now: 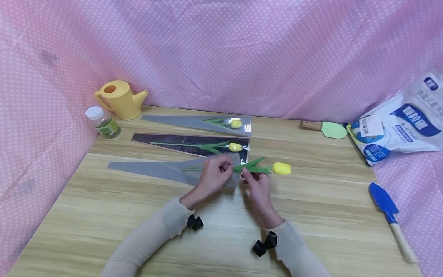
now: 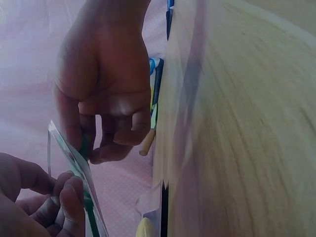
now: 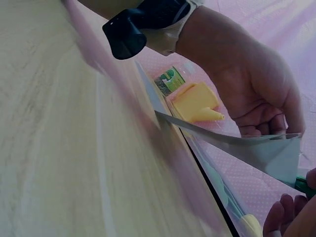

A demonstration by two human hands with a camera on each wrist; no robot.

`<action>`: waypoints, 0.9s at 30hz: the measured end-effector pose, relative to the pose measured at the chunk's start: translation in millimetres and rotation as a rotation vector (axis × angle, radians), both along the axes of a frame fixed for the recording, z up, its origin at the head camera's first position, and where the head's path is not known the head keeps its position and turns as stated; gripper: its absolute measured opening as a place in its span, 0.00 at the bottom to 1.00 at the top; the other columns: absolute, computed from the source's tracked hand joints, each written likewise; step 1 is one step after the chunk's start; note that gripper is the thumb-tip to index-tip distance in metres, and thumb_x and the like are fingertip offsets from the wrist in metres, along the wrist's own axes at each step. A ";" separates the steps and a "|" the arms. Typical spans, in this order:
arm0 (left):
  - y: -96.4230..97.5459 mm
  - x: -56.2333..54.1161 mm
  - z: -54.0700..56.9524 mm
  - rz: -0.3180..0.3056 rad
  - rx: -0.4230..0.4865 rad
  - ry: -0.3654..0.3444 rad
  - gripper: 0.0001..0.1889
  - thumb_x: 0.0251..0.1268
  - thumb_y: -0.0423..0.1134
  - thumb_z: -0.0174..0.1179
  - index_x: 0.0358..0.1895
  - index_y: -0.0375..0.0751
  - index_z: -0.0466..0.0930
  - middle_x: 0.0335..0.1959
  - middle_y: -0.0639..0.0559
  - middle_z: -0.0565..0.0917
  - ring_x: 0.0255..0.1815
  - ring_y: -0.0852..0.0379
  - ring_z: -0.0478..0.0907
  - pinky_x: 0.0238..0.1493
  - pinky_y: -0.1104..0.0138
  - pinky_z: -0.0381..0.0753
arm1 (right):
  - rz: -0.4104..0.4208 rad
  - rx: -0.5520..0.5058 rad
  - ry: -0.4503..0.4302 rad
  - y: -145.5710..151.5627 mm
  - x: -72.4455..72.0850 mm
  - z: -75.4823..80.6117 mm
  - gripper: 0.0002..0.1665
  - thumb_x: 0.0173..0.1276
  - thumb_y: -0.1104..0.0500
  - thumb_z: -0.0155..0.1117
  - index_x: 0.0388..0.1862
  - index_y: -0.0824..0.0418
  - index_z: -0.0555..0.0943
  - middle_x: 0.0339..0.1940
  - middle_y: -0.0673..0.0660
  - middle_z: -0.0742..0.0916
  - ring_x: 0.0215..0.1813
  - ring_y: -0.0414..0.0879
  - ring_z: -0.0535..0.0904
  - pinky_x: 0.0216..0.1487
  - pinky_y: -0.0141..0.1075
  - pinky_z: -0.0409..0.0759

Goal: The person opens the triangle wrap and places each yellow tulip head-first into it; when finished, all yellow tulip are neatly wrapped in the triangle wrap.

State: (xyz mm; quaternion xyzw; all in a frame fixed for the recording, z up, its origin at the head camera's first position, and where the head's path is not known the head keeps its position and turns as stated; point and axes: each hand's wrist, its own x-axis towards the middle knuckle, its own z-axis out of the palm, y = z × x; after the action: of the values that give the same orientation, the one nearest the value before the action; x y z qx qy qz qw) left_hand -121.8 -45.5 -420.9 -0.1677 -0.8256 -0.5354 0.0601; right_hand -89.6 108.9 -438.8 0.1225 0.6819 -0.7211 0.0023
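A yellow artificial tulip (image 1: 282, 168) with green leaves lies partly inside a translucent flower sleeve (image 1: 145, 170), its bloom sticking out past the wide end. My left hand (image 1: 214, 174) pinches the sleeve near its mouth; the right wrist view shows those fingers at the sleeve's upper edge. At the leaves, my right hand (image 1: 258, 188) holds the tulip between thumb and fingers, just outside the mouth. Part of the stem shows through the film. Behind lie a dark-backed sleeve (image 1: 162, 139) and a grey sleeve (image 1: 173, 120), each with a yellow tulip inside.
A yellow watering can (image 1: 126, 102) and a white-capped jar (image 1: 107, 125) stand at the back left. A green trowel (image 1: 333, 130) lies at the back right beside a white printed bag (image 1: 398, 129). Along the right edge lies a blue trowel (image 1: 385, 198). Pink dotted cloth (image 1: 221, 57) hangs behind.
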 end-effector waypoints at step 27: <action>2.2 -0.1 4.9 0.029 0.018 0.009 0.06 0.57 0.23 0.59 0.33 0.31 0.85 0.22 0.41 0.86 0.19 0.65 0.76 0.20 0.75 0.76 | -0.250 -0.412 -0.042 0.2 -4.2 2.7 0.09 0.74 0.60 0.61 0.31 0.51 0.81 0.29 0.45 0.84 0.34 0.38 0.81 0.31 0.28 0.80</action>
State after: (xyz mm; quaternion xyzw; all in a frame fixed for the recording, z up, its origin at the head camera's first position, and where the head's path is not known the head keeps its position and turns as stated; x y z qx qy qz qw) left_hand -121.9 -43.3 -416.0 -0.1576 -0.8229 -0.5410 0.0732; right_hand -93.8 109.1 -436.1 0.2177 0.4999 -0.8369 -0.0479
